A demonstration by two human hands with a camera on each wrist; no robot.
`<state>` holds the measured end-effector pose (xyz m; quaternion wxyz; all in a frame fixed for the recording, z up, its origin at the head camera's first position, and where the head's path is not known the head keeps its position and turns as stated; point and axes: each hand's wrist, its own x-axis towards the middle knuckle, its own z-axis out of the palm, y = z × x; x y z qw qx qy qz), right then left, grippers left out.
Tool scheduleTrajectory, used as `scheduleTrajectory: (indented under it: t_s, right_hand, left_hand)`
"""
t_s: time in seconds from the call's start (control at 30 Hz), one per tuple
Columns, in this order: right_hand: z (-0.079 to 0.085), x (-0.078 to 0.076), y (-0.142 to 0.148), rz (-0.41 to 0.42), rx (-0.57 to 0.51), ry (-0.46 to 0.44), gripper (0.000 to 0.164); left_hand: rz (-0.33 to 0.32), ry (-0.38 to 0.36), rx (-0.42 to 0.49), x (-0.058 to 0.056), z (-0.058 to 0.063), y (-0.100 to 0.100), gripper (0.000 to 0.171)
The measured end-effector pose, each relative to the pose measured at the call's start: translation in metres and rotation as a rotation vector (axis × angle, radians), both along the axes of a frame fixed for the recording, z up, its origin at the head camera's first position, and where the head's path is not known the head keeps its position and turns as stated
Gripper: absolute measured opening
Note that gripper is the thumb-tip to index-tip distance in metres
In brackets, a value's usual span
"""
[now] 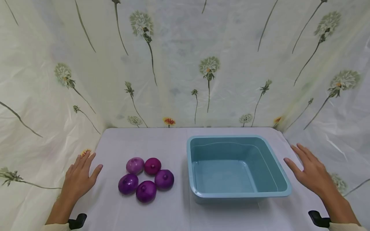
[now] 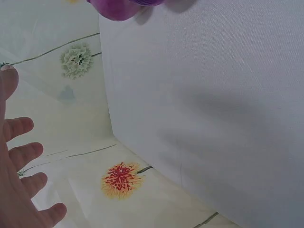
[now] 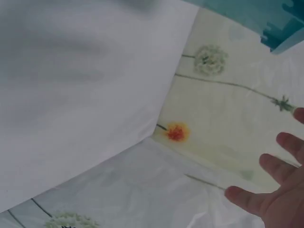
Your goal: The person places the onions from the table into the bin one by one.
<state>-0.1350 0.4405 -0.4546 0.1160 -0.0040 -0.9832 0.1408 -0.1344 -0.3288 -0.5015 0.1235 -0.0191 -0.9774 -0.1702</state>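
Observation:
Several glossy purple onions (image 1: 145, 192) lie in a close cluster on the white table, left of the middle. To their right stands a light blue rectangular basin (image 1: 225, 195) with nothing inside. My left hand (image 1: 79, 178) hovers at the table's left edge, fingers straight and thumb spread, apart from the onions. Beyond the basin's right side, my right hand (image 1: 312, 173) is held with fingers extended and touches nothing. The left wrist view catches part of an onion (image 2: 114, 7) at its top edge. A corner of the basin (image 3: 251, 16) shows in the right wrist view.
A white cloth covers the table (image 1: 115, 211). Behind it and on both sides hangs a pale curtain (image 1: 179, 57) printed with dandelions. Each wrist wears a dark strap, the left strap (image 1: 77, 221) and the right strap (image 1: 319, 219).

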Motion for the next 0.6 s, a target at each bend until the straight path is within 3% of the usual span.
scheduleTrajectory:
  t_s: [0.27,0.6]
  right_hand:
    - [0.010,-0.001,-0.012,0.038,-0.047,-0.077,0.074]
    - [0.009,0.004,-0.020,0.074,-0.046,-0.118,0.076]
  left_hand:
    - [-0.005,-0.030,0.003,0.001,-0.002,0.000,0.063]
    - [-0.017,0.014,0.015,0.002,-0.009,0.001,0.060]
